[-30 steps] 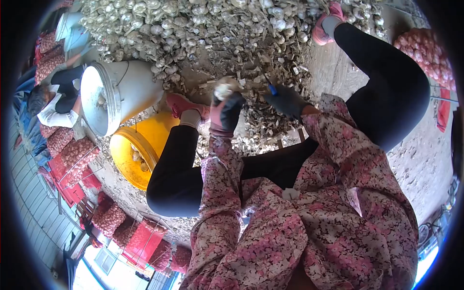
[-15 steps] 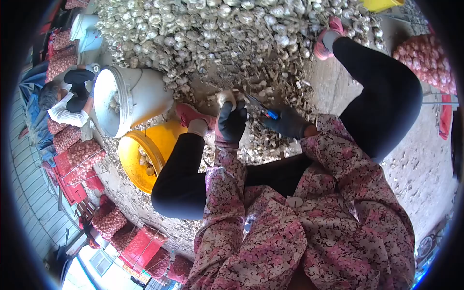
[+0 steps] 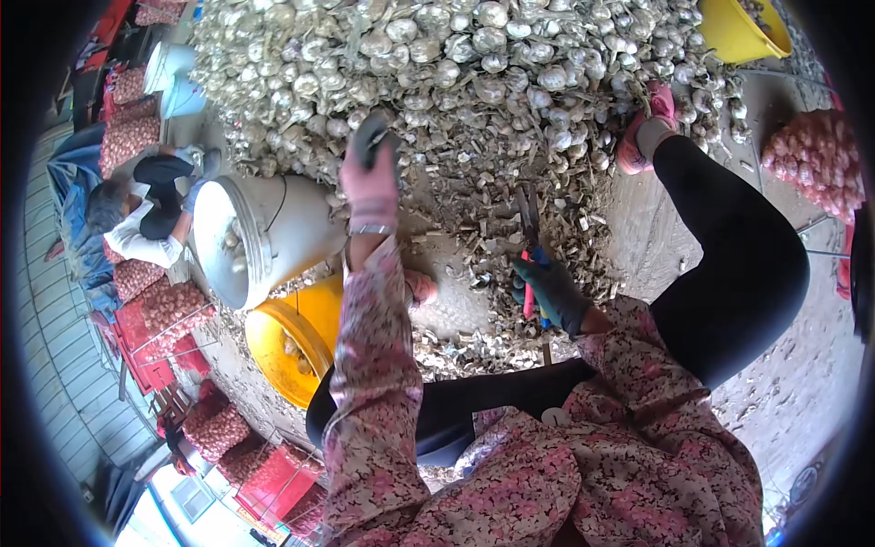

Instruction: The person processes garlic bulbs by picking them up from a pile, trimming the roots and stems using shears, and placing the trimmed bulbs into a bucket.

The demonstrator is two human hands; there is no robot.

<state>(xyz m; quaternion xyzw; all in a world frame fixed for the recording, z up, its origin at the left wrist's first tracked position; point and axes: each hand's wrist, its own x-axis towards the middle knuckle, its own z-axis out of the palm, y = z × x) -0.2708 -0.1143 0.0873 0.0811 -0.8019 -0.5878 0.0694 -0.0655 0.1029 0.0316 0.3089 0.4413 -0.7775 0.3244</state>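
My left hand (image 3: 371, 169), in a pink glove with dark fingers, reaches out over the near edge of a large heap of garlic bulbs (image 3: 401, 36). Its fingers are curled closed, and whatever lies inside them is hidden. Wrapped in a dark glove, my right hand (image 3: 558, 290) grips pruning shears (image 3: 532, 251) with red and blue handles. The shears' dark blades point away from me, above cut stems and husks (image 3: 488, 232) on the ground.
A white bucket (image 3: 301, 228) and a yellow bucket (image 3: 319, 314), both tipped, hold some bulbs on the left. Another yellow bucket (image 3: 775, 32) is at the upper right. Red net sacks (image 3: 811, 164) stand around. A person (image 3: 150, 214) sits at far left.
My left hand has moved forward and left to the heap; the garlic bulb it held is no longer visible. My right hand moved down, turning the shears' blades forward. The view has shifted slightly.
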